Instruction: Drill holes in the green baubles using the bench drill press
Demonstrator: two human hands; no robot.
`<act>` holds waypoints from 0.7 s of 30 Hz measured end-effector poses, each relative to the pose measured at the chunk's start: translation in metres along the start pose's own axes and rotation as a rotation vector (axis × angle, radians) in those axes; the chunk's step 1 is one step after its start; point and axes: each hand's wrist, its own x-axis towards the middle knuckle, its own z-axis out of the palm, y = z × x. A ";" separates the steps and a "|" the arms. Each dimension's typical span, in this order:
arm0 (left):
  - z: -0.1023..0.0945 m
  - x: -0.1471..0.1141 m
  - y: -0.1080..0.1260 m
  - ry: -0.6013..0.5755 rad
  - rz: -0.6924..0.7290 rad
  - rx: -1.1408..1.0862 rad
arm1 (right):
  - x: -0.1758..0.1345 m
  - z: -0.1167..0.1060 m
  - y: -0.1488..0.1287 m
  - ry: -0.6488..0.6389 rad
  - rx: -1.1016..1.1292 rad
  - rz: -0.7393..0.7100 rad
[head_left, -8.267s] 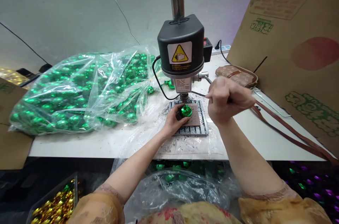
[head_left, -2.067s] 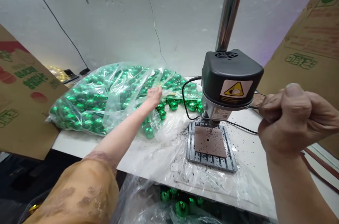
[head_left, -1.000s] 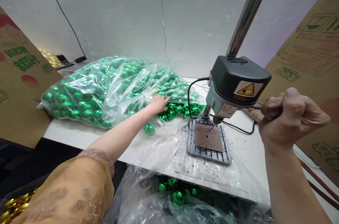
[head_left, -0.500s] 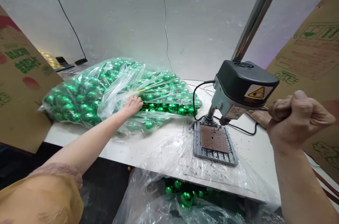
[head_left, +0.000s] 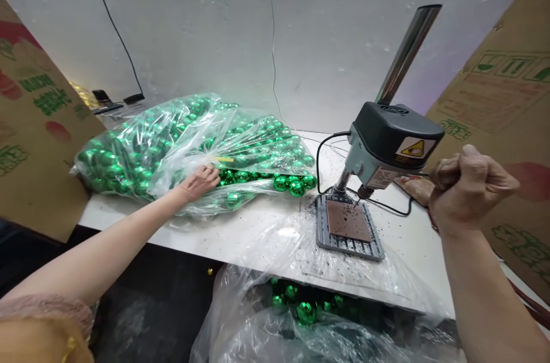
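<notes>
My left hand is closed on the edge of a clear plastic bag, beside its opening. Shiny green faceted balls fill the bag, and a few show at its open right end. On the right, my right hand is wrapped round the feed handle of a small bench drill press. Its drill bit points down above a brown square board on the grey slotted base. A dark hole shows in the board, and dark shavings lie around it.
A second clear bag with green balls hangs below the table's front edge. Cardboard boxes stand at left and right. A black cord loops beside the drill press. The wall rises behind the white table.
My left hand has moved left and slightly down, drawing the bag's edge back so more balls show at the opening. My right hand stays at the handle. The camera view has shifted a little.
</notes>
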 end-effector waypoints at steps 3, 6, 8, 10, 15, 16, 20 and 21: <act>-0.006 -0.006 0.019 0.054 0.035 -0.078 | 0.000 0.000 -0.001 0.003 0.006 0.021; -0.015 -0.006 0.040 0.080 0.023 -0.085 | 0.001 0.001 -0.002 0.006 0.017 0.029; -0.023 -0.003 0.050 0.051 -0.022 -0.069 | 0.001 0.001 -0.001 0.007 0.021 0.022; -0.032 -0.001 0.061 0.013 -0.070 -0.054 | 0.002 0.000 -0.001 0.000 0.017 0.016; -0.055 0.010 0.119 0.146 -0.192 -0.142 | 0.003 -0.002 0.000 -0.032 0.003 0.043; -0.058 0.016 0.137 0.180 -0.195 -0.181 | 0.003 -0.003 0.000 -0.034 0.003 0.046; -0.059 0.049 0.208 0.111 -0.200 -0.405 | 0.005 -0.005 0.004 -0.033 -0.014 0.045; -0.055 0.058 0.222 0.067 -0.233 -0.463 | 0.005 -0.005 0.005 -0.032 -0.025 0.048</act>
